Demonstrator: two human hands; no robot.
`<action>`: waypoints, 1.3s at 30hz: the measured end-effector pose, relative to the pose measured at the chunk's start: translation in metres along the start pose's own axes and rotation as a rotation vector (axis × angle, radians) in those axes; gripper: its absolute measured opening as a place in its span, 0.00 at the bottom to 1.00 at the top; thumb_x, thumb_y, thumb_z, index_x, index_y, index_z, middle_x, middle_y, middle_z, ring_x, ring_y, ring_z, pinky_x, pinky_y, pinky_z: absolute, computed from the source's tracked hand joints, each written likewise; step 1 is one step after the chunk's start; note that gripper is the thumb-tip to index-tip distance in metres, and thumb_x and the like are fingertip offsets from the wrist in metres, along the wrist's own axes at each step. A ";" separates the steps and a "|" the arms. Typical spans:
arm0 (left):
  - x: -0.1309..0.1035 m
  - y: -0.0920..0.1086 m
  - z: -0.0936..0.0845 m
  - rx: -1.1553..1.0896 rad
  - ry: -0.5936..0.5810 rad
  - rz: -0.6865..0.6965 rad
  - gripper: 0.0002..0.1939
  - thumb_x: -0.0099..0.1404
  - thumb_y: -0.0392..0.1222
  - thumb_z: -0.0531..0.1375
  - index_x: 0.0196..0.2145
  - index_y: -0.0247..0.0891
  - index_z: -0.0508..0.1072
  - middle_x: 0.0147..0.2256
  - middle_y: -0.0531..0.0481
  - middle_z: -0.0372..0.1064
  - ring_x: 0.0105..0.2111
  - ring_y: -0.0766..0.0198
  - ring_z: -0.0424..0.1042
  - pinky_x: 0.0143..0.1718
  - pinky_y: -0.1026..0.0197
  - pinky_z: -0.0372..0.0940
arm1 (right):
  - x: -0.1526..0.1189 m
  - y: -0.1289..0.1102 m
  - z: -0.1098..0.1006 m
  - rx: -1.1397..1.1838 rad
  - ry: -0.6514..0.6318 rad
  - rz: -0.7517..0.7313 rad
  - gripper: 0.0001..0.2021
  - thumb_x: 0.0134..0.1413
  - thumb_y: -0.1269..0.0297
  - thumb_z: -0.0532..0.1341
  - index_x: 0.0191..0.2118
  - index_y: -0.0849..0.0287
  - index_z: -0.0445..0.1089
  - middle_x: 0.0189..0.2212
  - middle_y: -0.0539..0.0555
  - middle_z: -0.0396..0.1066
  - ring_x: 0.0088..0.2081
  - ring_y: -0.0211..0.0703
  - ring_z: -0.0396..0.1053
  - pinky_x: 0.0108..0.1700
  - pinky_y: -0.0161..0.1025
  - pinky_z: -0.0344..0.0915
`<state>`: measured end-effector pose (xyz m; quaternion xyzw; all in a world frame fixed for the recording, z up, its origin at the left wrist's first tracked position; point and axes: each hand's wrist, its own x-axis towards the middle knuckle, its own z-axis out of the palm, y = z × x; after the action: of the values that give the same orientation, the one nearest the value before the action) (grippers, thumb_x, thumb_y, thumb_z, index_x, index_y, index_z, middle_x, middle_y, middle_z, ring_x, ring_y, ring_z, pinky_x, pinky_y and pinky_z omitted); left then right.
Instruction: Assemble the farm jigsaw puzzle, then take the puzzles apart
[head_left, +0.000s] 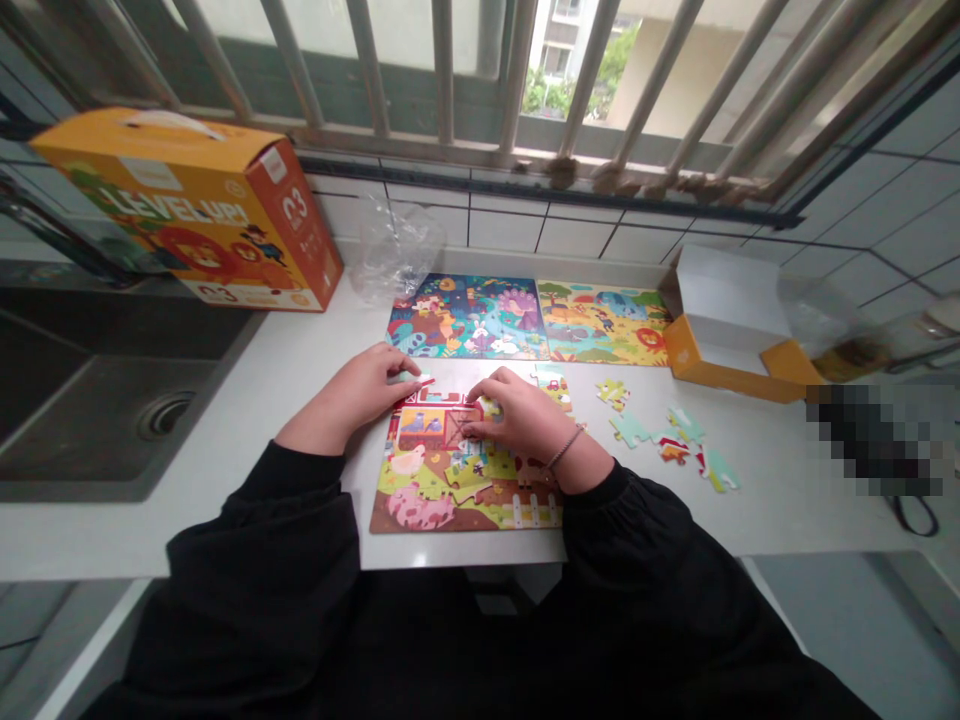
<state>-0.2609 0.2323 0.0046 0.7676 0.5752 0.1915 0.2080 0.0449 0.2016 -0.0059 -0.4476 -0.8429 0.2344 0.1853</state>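
Observation:
A farm jigsaw puzzle (442, 515), partly put together, lies on the counter in front of me. It shows a red barn, a hen, a pink pig and a white fence. My left hand (364, 395) is at its upper left corner, thumb and fingertips pinched on a puzzle piece (429, 384) with red on it. Over the barn, my right hand (517, 412) has curled fingers, with thumb and index finger about a piece at the barn's right side; its fingers partly hide that piece. A loose green piece (469, 480) lies tilted on the puzzle's middle.
Several loose pieces (630, 428) lie to the right. Behind are a finished night-animal puzzle (480, 315) and a yellow savanna puzzle (604, 320). An orange box (210, 220), clear plastic wrap (394, 250), an opened box (742, 365) and a sink (90, 400) surround the work area.

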 end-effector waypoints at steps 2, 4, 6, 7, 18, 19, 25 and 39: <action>0.000 0.000 0.000 0.003 0.003 0.002 0.17 0.69 0.56 0.69 0.44 0.41 0.86 0.44 0.45 0.75 0.45 0.50 0.76 0.49 0.50 0.70 | -0.001 0.000 0.000 -0.001 -0.022 -0.005 0.19 0.61 0.54 0.80 0.55 0.49 0.82 0.52 0.55 0.72 0.48 0.46 0.74 0.52 0.42 0.69; 0.000 0.000 0.001 0.004 0.006 -0.001 0.16 0.69 0.56 0.69 0.44 0.41 0.86 0.44 0.45 0.75 0.45 0.51 0.76 0.49 0.50 0.70 | -0.001 0.000 0.000 0.012 -0.026 -0.002 0.18 0.62 0.56 0.80 0.55 0.49 0.83 0.52 0.55 0.72 0.48 0.46 0.75 0.53 0.42 0.70; 0.000 -0.001 0.001 0.001 0.006 -0.008 0.15 0.68 0.54 0.69 0.44 0.41 0.86 0.45 0.45 0.75 0.45 0.51 0.76 0.50 0.51 0.71 | -0.001 0.000 -0.001 0.022 -0.029 0.001 0.16 0.64 0.57 0.78 0.55 0.50 0.84 0.52 0.55 0.72 0.48 0.45 0.75 0.54 0.42 0.70; 0.000 -0.001 0.001 -0.001 0.005 -0.010 0.15 0.68 0.54 0.69 0.44 0.41 0.86 0.46 0.44 0.75 0.45 0.51 0.76 0.50 0.51 0.71 | 0.000 0.000 -0.002 0.026 -0.033 0.002 0.15 0.66 0.58 0.77 0.55 0.50 0.84 0.51 0.55 0.72 0.48 0.45 0.75 0.53 0.42 0.70; 0.001 -0.002 0.000 -0.005 0.000 -0.027 0.17 0.67 0.56 0.69 0.44 0.42 0.86 0.46 0.44 0.75 0.45 0.51 0.76 0.50 0.50 0.72 | 0.001 -0.003 -0.006 -0.005 -0.066 0.017 0.11 0.71 0.62 0.73 0.56 0.50 0.84 0.53 0.55 0.73 0.49 0.45 0.75 0.54 0.41 0.69; 0.001 -0.002 0.000 -0.005 0.000 -0.027 0.18 0.66 0.57 0.69 0.44 0.42 0.86 0.46 0.44 0.75 0.45 0.51 0.76 0.50 0.50 0.72 | 0.001 -0.005 -0.007 -0.017 -0.072 0.020 0.11 0.71 0.61 0.73 0.56 0.50 0.84 0.53 0.55 0.74 0.49 0.45 0.75 0.54 0.41 0.70; 0.003 -0.003 0.000 0.012 -0.007 -0.010 0.20 0.66 0.59 0.68 0.44 0.42 0.86 0.45 0.43 0.75 0.45 0.50 0.75 0.49 0.50 0.71 | -0.004 -0.031 -0.013 -0.214 -0.101 0.061 0.09 0.76 0.59 0.67 0.55 0.51 0.83 0.54 0.58 0.75 0.47 0.46 0.77 0.46 0.40 0.70; 0.007 -0.008 0.000 0.051 -0.023 0.019 0.19 0.66 0.58 0.66 0.44 0.43 0.86 0.44 0.42 0.76 0.45 0.48 0.77 0.51 0.49 0.72 | -0.177 0.062 -0.094 -0.679 0.197 0.713 0.16 0.74 0.63 0.62 0.56 0.67 0.81 0.50 0.70 0.82 0.50 0.61 0.80 0.53 0.51 0.73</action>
<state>-0.2651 0.2413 0.0004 0.7803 0.5701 0.1698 0.1933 0.2294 0.1043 0.0182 -0.7628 -0.6446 -0.0480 0.0162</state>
